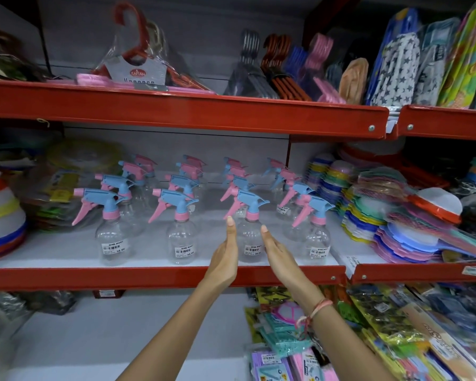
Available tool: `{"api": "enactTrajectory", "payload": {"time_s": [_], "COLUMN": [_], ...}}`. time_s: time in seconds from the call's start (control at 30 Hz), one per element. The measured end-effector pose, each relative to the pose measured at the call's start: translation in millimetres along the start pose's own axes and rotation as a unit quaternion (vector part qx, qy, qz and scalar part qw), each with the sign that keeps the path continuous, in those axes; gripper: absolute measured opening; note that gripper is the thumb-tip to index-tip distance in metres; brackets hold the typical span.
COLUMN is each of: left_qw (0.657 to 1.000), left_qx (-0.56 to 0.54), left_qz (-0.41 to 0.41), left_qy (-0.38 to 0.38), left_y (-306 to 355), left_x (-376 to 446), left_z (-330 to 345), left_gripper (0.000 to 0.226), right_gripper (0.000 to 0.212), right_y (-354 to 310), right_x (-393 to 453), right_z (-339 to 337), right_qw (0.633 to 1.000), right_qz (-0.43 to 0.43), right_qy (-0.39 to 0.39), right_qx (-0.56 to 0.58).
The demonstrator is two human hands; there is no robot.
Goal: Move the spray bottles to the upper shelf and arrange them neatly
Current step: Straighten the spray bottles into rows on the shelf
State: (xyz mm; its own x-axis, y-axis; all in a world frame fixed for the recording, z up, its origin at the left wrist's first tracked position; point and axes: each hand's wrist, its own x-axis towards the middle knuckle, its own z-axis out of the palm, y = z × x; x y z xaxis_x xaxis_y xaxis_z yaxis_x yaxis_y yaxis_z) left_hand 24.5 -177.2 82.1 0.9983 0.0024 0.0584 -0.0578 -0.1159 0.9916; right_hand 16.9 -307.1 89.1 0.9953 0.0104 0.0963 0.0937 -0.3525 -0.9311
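Several clear spray bottles with blue and pink trigger heads stand in rows on the middle shelf (pixel 149 277), which has a red front lip. My left hand (pixel 226 257) and my right hand (pixel 279 254) are flat, fingers straight, one on each side of a front-row spray bottle (pixel 250 235). Neither hand grips the bottle; whether they touch it is unclear. More front-row bottles stand at the left (pixel 113 235), centre-left (pixel 182 237) and right (pixel 318 237). The upper shelf (pixel 176 105) holds packs of hangers.
Hanger packs (pixel 138 70) and patterned covers (pixel 396 70) fill the upper shelf. Stacked bowls (pixel 0 215) sit left of the bottles, coloured plastic lids and strainers (pixel 396 221) to the right. The lower shelf has packaged goods (pixel 382 339) at the right.
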Motion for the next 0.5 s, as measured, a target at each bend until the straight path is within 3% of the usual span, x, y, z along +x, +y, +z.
{"api": "enactTrajectory", "payload": {"time_s": [0.5], "left_qw": [1.000], "left_qx": [0.002], "left_qz": [0.010], "left_qy": [-0.016], "left_y": [-1], "left_x": [-5], "left_z": [-17], "left_gripper": [0.131], "right_gripper": [0.068], "right_y": [0], "right_x": [-3], "right_z": [12], "right_qw": [1.000], "right_qz": [-0.018], "right_qy": [0.013], "right_qx": [-0.011]}}
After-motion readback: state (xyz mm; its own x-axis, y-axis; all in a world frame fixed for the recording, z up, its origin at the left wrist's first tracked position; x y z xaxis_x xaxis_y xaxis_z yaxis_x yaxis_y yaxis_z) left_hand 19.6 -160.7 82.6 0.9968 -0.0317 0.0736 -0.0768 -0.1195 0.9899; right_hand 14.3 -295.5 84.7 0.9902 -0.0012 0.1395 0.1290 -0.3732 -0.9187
